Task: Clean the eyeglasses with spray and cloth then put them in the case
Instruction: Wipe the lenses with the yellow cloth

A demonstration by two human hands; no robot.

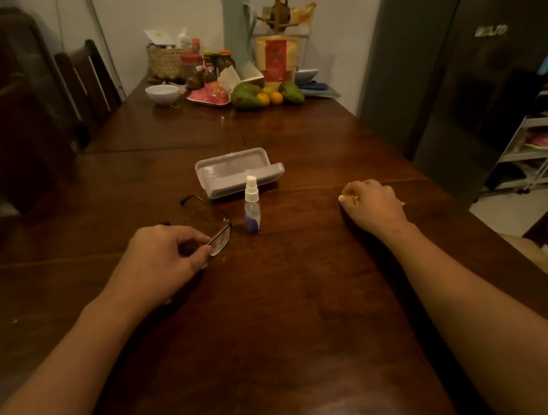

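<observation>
— Dim dining room; dark wooden counter [308, 272], with clutter noted at the upper centre of the frame. Progress?

— Early stage, it is judged. The case [237, 172] is seen lying open at centre frame, empty as far as can be told. The spray bottle [252, 204] stands capped and untouched just below it.

— Location of the eyeglasses?

— The eyeglasses [214, 228] are found left of centre, one lens pinched in the closed grip of the left hand [161, 255], temples unfolded. Something yellow, probably the cloth [351, 199], is bunched in the closed right hand [374, 203] at right of centre. Spraying, wiping and casing remain outstanding.
</observation>
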